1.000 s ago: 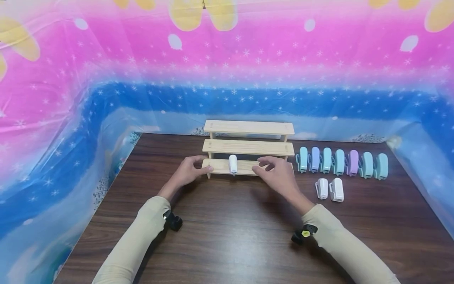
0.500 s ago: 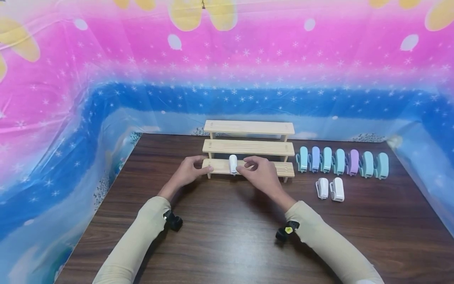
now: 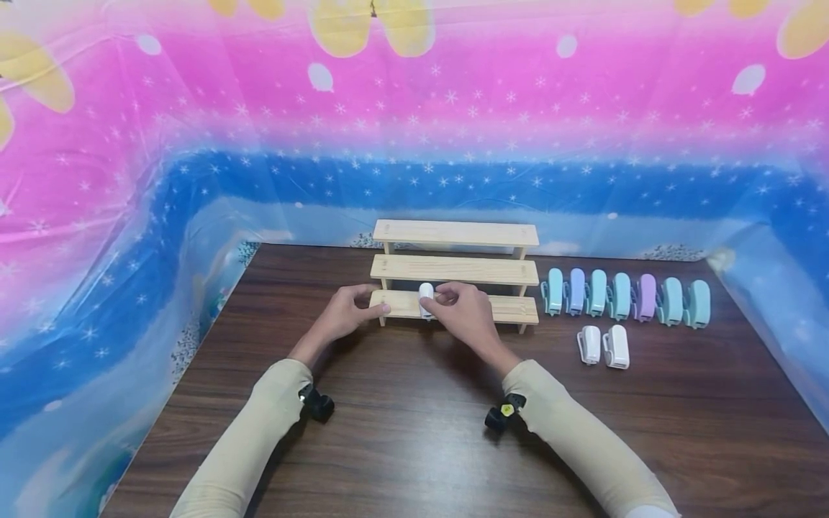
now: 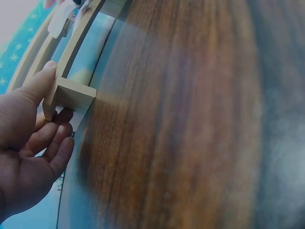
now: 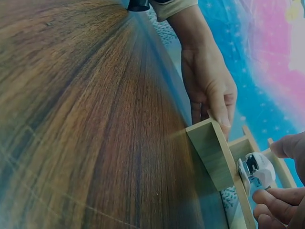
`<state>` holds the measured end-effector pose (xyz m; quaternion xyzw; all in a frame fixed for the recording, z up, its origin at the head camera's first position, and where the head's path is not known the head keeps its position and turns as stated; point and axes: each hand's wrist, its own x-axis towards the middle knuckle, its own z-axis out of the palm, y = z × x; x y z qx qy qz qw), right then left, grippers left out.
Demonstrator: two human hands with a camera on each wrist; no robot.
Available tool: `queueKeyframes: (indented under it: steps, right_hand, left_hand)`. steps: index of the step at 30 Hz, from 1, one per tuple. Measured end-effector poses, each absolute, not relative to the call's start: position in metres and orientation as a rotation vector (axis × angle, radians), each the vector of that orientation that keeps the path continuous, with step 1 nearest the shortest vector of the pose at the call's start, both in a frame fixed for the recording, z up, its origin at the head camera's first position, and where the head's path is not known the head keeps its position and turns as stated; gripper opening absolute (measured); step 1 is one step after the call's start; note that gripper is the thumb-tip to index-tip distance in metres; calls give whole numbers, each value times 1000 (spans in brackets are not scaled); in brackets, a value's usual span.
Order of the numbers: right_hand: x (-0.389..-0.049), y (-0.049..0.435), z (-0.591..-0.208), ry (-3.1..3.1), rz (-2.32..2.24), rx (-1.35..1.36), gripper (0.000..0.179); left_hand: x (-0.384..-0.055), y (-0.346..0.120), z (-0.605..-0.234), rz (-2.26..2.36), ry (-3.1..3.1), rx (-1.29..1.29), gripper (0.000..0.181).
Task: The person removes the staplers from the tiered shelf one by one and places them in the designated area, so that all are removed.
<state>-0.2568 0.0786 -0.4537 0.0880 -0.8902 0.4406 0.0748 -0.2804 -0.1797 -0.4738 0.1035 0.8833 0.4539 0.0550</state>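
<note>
A three-tier wooden display stand (image 3: 453, 267) stands at the back of the table. My left hand (image 3: 345, 314) grips the left end of its lowest shelf; in the left wrist view the thumb (image 4: 45, 78) lies on top with fingers curled below. A white mini stapler (image 3: 425, 291) stands upright on that shelf, left of its middle. My right hand (image 3: 465, 314) pinches it from the right, thumb overlapping its lower front. In the right wrist view, the stapler (image 5: 259, 168) shows its dark, metallic front between thumb and fingertips (image 5: 263, 194).
Right of the stand lies a row of several mint, blue and purple mini staplers (image 3: 620, 296). In front of them are two white staplers (image 3: 602, 346). A patterned cloth backdrop (image 3: 414, 129) surrounds the dark wooden table (image 3: 414, 432).
My right hand has moved left along the lowest shelf to the white stapler and now pinches it. The left hand keeps its grip on the shelf end.
</note>
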Motion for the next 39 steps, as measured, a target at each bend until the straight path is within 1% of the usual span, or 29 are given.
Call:
queueKeyframes:
  steps: [5,13,28,35,39]
  right_hand:
    - [-259,77,-456,-2670,1317,262,45]
    - [-262,74,-456,-2685,1295,248,51]
    - [-264,72,-452,-2718,1273,220,36]
    - [-261,76,-452,-2718,1320,192,35]
    - [-257,81,-449,-2710,1337,203,37]
  left_hand:
    - [-280,-180,-473,1377,2683,316,62]
    - [-281,-180,-473,1373,2687,327,61]
    - [-280,-179,-474,1374,2684,327,64]
    - [-279,-179,-473,1373,2693,324,60]
    - [-279,-179,-473,1366,2697,311,62]
